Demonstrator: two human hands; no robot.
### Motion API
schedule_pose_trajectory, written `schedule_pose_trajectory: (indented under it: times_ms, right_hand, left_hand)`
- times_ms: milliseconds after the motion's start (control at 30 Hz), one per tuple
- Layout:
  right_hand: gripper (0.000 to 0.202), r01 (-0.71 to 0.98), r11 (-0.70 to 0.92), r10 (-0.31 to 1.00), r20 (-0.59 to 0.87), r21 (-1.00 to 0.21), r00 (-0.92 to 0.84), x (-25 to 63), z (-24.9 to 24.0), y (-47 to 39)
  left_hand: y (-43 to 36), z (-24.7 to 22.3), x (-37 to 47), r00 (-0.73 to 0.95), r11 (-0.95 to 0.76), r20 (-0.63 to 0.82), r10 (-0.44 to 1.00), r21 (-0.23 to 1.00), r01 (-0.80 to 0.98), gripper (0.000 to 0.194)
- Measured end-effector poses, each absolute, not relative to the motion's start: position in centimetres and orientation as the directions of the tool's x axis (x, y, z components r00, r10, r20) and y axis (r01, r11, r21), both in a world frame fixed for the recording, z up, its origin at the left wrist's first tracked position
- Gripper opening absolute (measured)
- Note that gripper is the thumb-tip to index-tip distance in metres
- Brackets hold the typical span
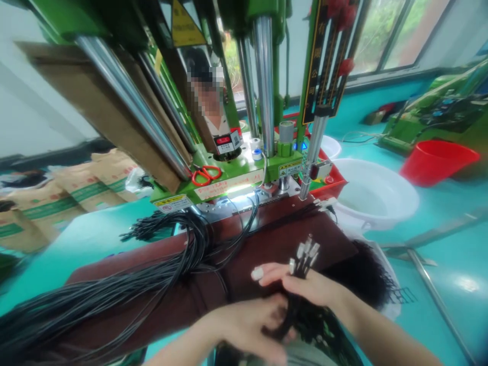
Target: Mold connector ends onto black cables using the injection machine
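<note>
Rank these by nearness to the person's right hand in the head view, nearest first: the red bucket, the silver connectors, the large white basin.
1. Silver connectors: tipping the cables in the right hand.
2. Large white basin: ahead and to the right, past the tabletop.
3. Red bucket: beyond the basin, farther right.

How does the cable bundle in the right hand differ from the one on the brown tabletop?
Pose: the held bundle points up from the right hand; the tabletop bundle lies stretched along the brown tabletop.
Size: the held bundle is a small cluster; the tabletop bundle has many more strands, running to the picture's left edge.
Both have black cables.
</note>
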State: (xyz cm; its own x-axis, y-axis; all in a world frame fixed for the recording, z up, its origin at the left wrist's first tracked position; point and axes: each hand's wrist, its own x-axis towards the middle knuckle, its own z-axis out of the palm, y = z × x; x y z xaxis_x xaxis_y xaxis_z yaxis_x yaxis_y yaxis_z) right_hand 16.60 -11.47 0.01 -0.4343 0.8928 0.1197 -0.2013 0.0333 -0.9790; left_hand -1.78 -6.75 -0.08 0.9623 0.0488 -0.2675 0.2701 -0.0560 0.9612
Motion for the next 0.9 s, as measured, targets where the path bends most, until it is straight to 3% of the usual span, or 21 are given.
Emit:
schedule_pose_trajectory:
  times_ms: [33, 100, 200, 267, 333, 400, 467, 567, 767, 900]
  right_hand:
    - [0.033, -0.146, 0.036, 0.891, 0.098, -0.989, -0.443, 16.3, -0.1, -11.4]
    - [0.034, -0.108, -0.021, 0.918, 0.024, -0.994, -0.395, 16.2, -0.4, -11.0]
    - [0.040, -0.244, -0.192, 0.966, -0.139, -0.951, -0.217, 17.1, -0.6, -10.1]
    - [0.042, -0.398, -0.174, 0.984, -0.150, -0.900, -0.092, 18.4, -0.1, -9.3]
    - [0.039, -0.432, -0.055, 0.998, -0.062, -0.900, 0.002, 19.7, 1.0, -8.4]
    - [0.033, -0.279, -0.005, 1.000, -0.003, -0.960, -0.008, 20.7, 2.3, -7.7]
    - [0.029, -0.023, -0.034, 0.997, -0.032, -0.999, -0.064, 21.1, 3.4, -7.3]
    - [0.032, 0.217, -0.038, 0.994, -0.060, -0.975, -0.095, 21.0, 3.8, -7.4]
    - [0.033, 0.271, 0.054, 0.991, 0.020, -0.961, -0.129, 21.6, 2.5, -8.1]
    - [0.033, 0.270, 0.094, 0.977, 0.037, -0.958, -0.209, 22.0, 2.3, -8.5]
  left_hand:
    - [-7.3, -0.3, -0.7, 0.961, 0.208, -0.232, 0.149, 0.958, 0.200, 0.047]
    - [-8.3, -0.8, 1.5, 0.905, 0.577, -0.237, 0.353, 0.816, -0.012, 0.045]
    - [-9.1, -1.4, 3.7, 0.830, 0.756, -0.344, 0.439, 0.641, -0.134, 0.042]
    - [-9.3, -1.9, 4.2, 0.798, 0.746, -0.384, 0.464, 0.656, -0.118, 0.038]
    - [-9.3, -2.4, 4.5, 0.764, 0.686, -0.388, 0.515, 0.721, -0.097, 0.036]
    - [-9.3, -2.8, 4.7, 0.745, 0.631, -0.382, 0.546, 0.773, -0.066, 0.036]
    - [-9.2, -3.0, 5.0, 0.732, 0.619, -0.386, 0.562, 0.783, -0.063, 0.039]
    - [-8.9, -2.8, 5.3, 0.704, 0.652, -0.403, 0.585, 0.750, -0.112, 0.047]
    - [-8.5, -2.6, 5.9, 0.608, 0.602, -0.402, 0.685, 0.782, -0.161, 0.048]
    - [-8.1, -2.2, 6.6, 0.618, 0.629, -0.408, 0.672, 0.755, -0.186, 0.049]
